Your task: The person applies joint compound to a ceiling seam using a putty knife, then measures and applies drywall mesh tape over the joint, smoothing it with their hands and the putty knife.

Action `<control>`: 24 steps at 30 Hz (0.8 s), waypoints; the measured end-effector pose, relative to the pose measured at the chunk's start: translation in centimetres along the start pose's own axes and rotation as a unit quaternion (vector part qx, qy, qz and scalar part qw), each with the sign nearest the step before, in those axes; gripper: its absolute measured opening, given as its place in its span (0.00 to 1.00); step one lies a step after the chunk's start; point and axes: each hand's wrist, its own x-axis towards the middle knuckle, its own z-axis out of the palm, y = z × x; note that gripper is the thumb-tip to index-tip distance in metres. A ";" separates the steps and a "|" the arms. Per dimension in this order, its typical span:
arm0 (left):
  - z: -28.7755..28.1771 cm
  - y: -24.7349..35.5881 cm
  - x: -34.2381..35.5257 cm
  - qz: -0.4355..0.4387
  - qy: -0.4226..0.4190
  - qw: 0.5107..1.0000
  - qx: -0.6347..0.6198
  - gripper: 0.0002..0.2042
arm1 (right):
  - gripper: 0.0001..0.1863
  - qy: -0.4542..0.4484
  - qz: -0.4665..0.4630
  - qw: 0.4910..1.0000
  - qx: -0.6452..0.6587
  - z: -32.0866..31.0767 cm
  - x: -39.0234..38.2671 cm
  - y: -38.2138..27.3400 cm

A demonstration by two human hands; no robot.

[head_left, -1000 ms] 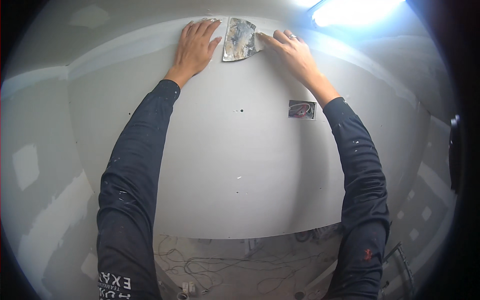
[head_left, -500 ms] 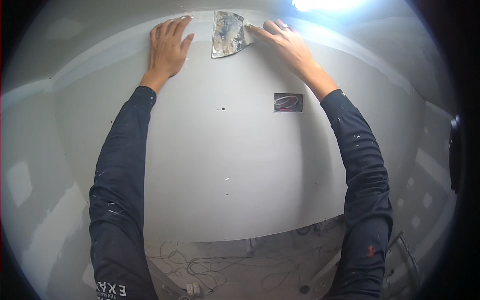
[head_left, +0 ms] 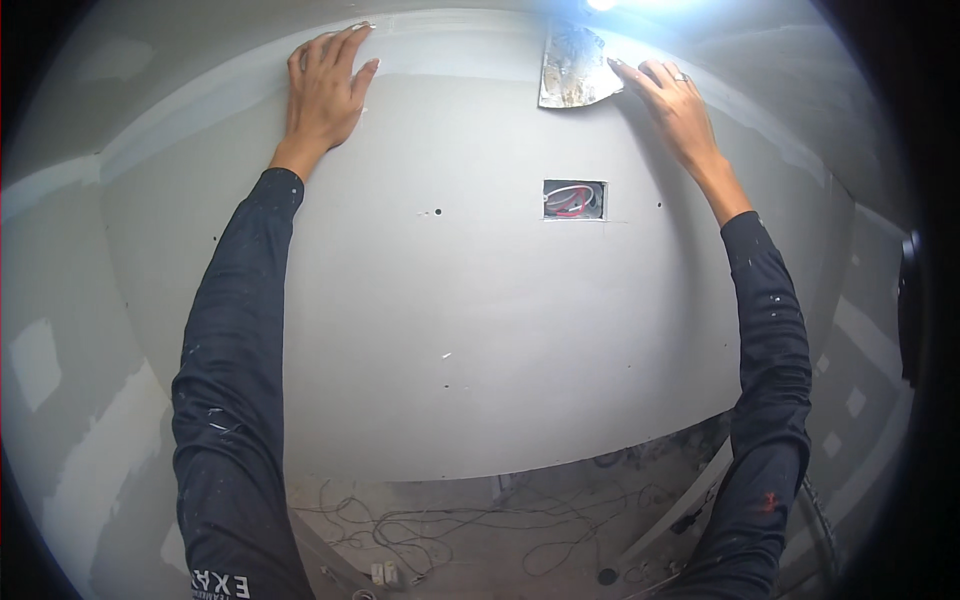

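My right hand (head_left: 678, 115) is closed around the handle of a broad putty knife (head_left: 577, 70), most of which the fingers hide. Its smeared metal blade lies against the upper wall, over a pale band of joint compound (head_left: 455, 45) along the ceiling line. A ring shows on one finger. Farther left, my left hand (head_left: 325, 95) rests on the wall just under that band, fingers stretched and thumb apart, holding nothing. White specks mark its fingertips.
A rectangular cutout (head_left: 575, 200) with red and white wires opens in the grey wallboard (head_left: 480, 300). Cables (head_left: 450, 525) lie tangled on the floor below. A bright lamp (head_left: 602, 4) glares overhead. White patches (head_left: 110, 450) mark the left side wall.
My right hand has carried the putty knife rightward along the top of the wall. My left hand stays on the wall, only slightly farther left in the picture.
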 end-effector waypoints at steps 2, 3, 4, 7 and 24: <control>0.7 -0.3 -0.5 0.004 0.010 1.000 0.000 0.22 | 0.28 0.032 -0.027 0.999 0.003 0.1 1.3 -2.3; 0.8 -0.8 -1.0 0.012 0.019 1.000 0.002 0.21 | 0.29 0.039 -0.038 0.998 0.007 0.7 2.2 -4.4; 1.2 -0.8 -1.2 0.007 0.017 1.000 0.008 0.21 | 0.29 0.041 -0.055 0.998 0.013 1.3 3.4 -6.0; 1.0 -1.4 -1.5 -0.032 0.074 0.995 -0.058 0.18 | 0.31 0.064 -0.084 0.994 -0.001 3.3 8.5 -11.3; -41.0 16.5 -47.3 -0.481 -0.301 0.811 -0.139 0.25 | 0.25 -0.012 0.045 0.997 0.057 3.3 4.2 -8.2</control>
